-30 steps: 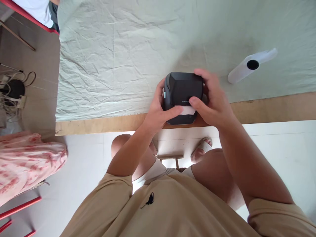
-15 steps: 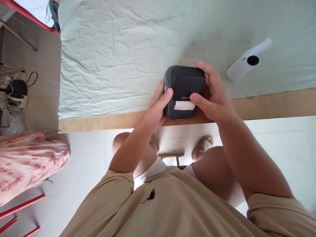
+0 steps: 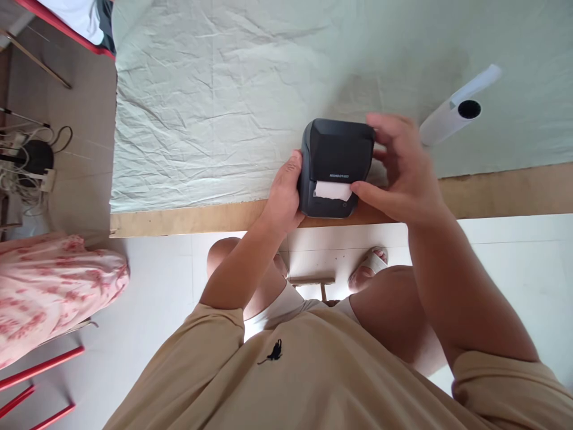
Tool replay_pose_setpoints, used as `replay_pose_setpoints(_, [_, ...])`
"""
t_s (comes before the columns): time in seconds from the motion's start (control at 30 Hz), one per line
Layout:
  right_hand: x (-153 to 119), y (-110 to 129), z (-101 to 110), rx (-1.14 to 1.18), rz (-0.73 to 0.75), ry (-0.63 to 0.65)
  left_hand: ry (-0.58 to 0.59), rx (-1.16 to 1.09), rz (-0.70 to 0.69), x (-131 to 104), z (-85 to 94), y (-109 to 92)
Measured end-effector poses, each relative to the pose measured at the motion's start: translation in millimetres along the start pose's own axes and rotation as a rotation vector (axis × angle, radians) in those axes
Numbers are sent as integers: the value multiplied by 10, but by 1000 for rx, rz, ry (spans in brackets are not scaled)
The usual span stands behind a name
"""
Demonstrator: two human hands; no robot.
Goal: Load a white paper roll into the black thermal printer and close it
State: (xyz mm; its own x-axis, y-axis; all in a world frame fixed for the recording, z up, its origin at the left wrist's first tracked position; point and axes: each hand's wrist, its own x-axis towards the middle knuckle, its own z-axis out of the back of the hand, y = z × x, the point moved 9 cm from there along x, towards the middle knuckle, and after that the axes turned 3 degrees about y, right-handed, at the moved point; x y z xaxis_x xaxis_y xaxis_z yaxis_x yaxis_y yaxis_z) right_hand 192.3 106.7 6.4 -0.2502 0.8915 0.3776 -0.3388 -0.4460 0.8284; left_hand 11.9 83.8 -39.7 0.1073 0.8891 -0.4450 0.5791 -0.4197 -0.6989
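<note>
A dark label printer stands at the table's front edge, with a white paper strip coming out of its front slot. My left hand rests against the printer's left side, its thumb along the edge and its other fingers hidden. On the right side, my right hand is slightly blurred, with thumb and fingers spread apart. Its thumb tip is beside the right end of the paper strip, and its fingers are near the printer's upper right corner.
A white paper roll with a loose end lies right of my right hand on the cloth-covered table. Left of the table are tangled cables, a pink patterned cloth and red metal legs.
My left thumb has moved off the printer's front to its left side. My right hand has shifted right and its fingers have opened away from the printer.
</note>
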Motion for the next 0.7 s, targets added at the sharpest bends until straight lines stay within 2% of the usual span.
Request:
replay_pose_setpoints(0.07, [17, 201, 116, -5, 160, -102, 2, -10, 26, 23, 4, 25])
replay_pose_setpoints(0.13, [18, 369, 213, -9, 258, -221, 35, 5, 57, 40, -9, 57])
replay_pose_setpoints(0.23, [7, 539, 312, 52, 287, -381, 151, 75, 2, 32, -68, 28])
replay_pose_setpoints(0.3, [-2, 591, 345, 83, 242, -443, 215, 136, -76, 1, -97, -24])
replay_pose_setpoints(0.37, [23, 607, 286, -37, 149, -383, 247, 180, -117, -32, -109, -49])
replay_pose_setpoints(0.53, [74, 489, 44, -457, -13, -59, 252, 257, -135, -91, -136, -71])
replay_pose_setpoints(0.63, [86, 399, -36, -510, -74, 125, 237, 302, -122, -98, -127, -65])
replay_pose_setpoints(0.7, [100, 432, -8, -452, -77, 172, 242, 293, -96, -88, -117, -40])
